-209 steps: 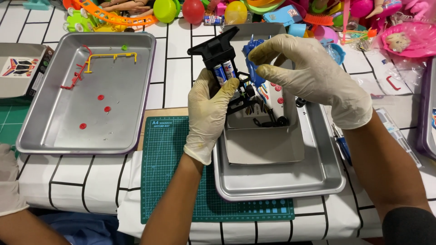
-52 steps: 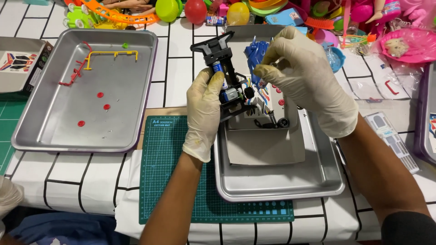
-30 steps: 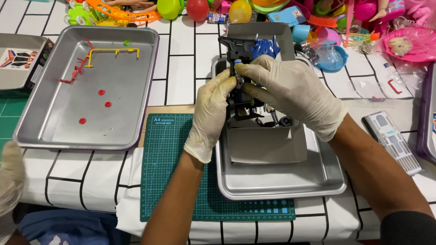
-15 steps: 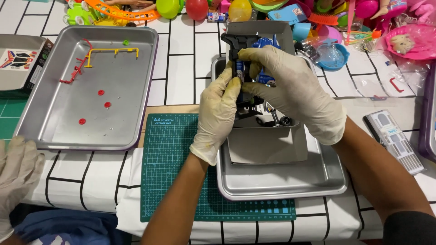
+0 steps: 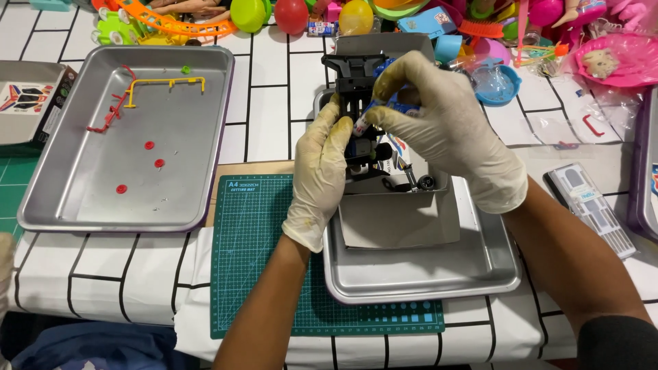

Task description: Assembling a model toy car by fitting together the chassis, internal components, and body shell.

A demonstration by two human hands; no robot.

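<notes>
Left hand (image 5: 321, 171), right hand (image 5: 445, 123) grip one black chassis (image 5: 356, 75); two trays.

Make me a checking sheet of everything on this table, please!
Surface: white tablecloth with black grid lines; green cutting mat under the right tray.
Job's things: black and blue toy car, held over the right tray.
Clutter: left tray with red and yellow plastic bits; colourful toys along the far edge.
Grippers: left hand and right hand, both gloved, fingers on the toy car.
Cables: nothing seen.
Surroundings: another gloved hand at the left edge.
</notes>
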